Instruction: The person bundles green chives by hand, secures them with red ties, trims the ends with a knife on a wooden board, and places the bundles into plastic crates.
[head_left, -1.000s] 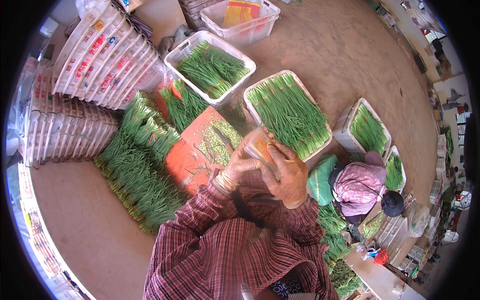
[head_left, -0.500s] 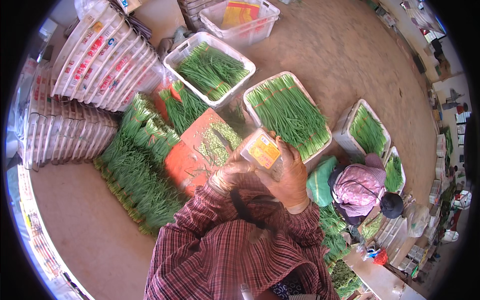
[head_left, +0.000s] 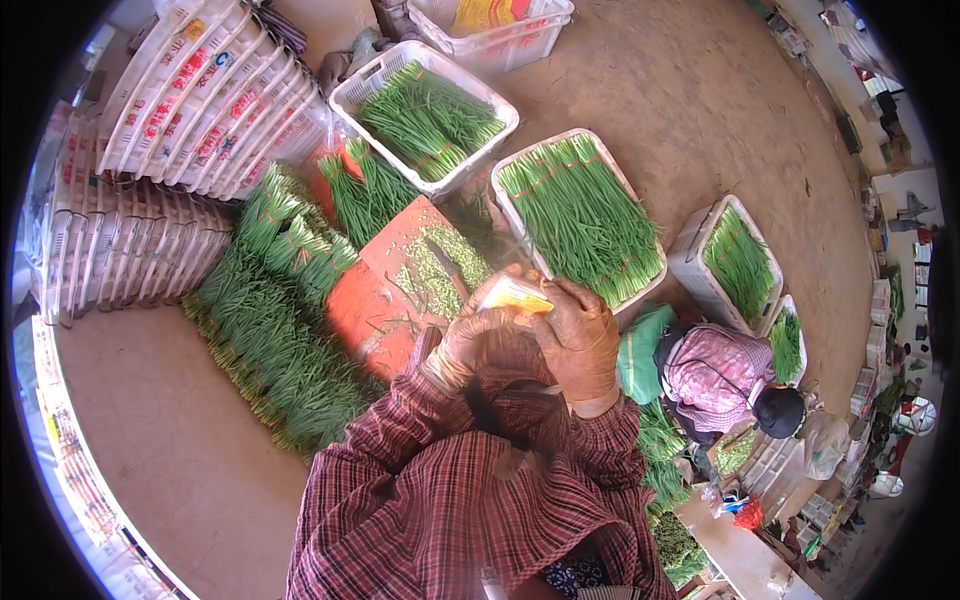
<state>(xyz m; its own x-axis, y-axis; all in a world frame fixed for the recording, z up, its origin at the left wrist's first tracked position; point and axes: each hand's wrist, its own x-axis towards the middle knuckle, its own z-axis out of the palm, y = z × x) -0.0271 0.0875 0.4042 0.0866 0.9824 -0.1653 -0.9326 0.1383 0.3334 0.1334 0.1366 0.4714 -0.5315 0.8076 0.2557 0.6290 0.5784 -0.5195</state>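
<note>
Both my hands, in thin tan gloves, hold a small pale box with a yellow label [head_left: 516,296] in front of my chest. My left hand [head_left: 472,345] grips its left side, with the thumb laid along the near edge. Fingers of my right hand [head_left: 583,342] are closed round the other side, and the far fingertips are partly hidden. Just beyond lies a red board [head_left: 392,238] strewn with chopped green-white stem pieces [head_left: 425,282]. A dark-bladed knife [head_left: 447,262] rests among these pieces.
White crates of tied green stalks [head_left: 580,215] stand ahead and right. Loose bundles [head_left: 275,330] are heaped on the left, near stacked white crates [head_left: 200,100]. A person in a pink checked top [head_left: 715,375] bends over at the right, beside a green sack [head_left: 645,350].
The box has tipped, so its label now shows foreshortened. My hands have shifted slightly round it, still holding on. The person at the right has moved a little.
</note>
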